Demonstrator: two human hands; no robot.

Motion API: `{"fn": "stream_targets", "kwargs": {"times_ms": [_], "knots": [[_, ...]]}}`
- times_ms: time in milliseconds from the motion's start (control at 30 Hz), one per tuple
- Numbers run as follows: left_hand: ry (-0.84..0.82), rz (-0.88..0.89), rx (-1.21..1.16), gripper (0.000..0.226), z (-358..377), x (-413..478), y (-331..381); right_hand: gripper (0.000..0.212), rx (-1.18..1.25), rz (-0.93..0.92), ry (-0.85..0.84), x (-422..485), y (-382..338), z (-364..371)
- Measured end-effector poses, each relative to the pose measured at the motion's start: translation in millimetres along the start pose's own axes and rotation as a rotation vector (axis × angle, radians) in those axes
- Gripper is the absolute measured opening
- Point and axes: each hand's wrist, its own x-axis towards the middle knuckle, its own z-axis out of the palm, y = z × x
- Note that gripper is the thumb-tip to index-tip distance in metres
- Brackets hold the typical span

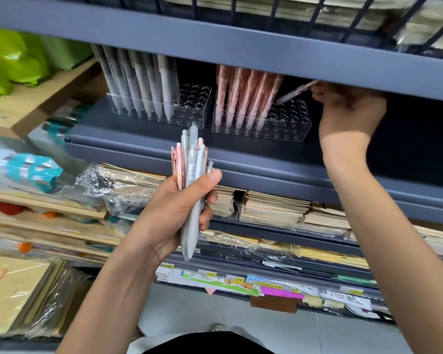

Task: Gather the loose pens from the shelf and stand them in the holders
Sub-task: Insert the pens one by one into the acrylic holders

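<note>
Pens point(192, 175), grey and pink, stand bunched in the left hand point(174, 213), its fingers curled round them, in front of the shelf point(241, 152). One pink pen point(296, 92) slants over the right holder point(289, 123), pinched by the right hand point(348, 108). Grey pens point(143, 85) fill part of the left holder point(192, 103).

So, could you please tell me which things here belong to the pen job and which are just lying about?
Job: bundle of pens in left hand; pink pen pinched by right hand; grey-pen holder; pink-pen holder.
Lying about: green bags; wrapped notebooks.
</note>
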Motion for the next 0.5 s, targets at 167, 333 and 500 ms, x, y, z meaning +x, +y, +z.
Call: {"fn": "stream_targets", "kwargs": {"times_ms": [167,333,500], "knots": [[0.018,-0.003,0.005,0.024,-1.5,-0.9,1.8,0.037,-0.441,-0.161,-0.193,9.0,14.8,13.4],[0.020,0.004,0.013,0.019,-4.5,-0.6,4.4,0.030,-0.497,-0.382,-0.168,7.1,14.4,22.5],[0.022,0.003,0.015,0.014,-5.6,-2.2,0.4,0.030,-0.599,-0.366,-0.215,13.2,15.1,29.5]]}}
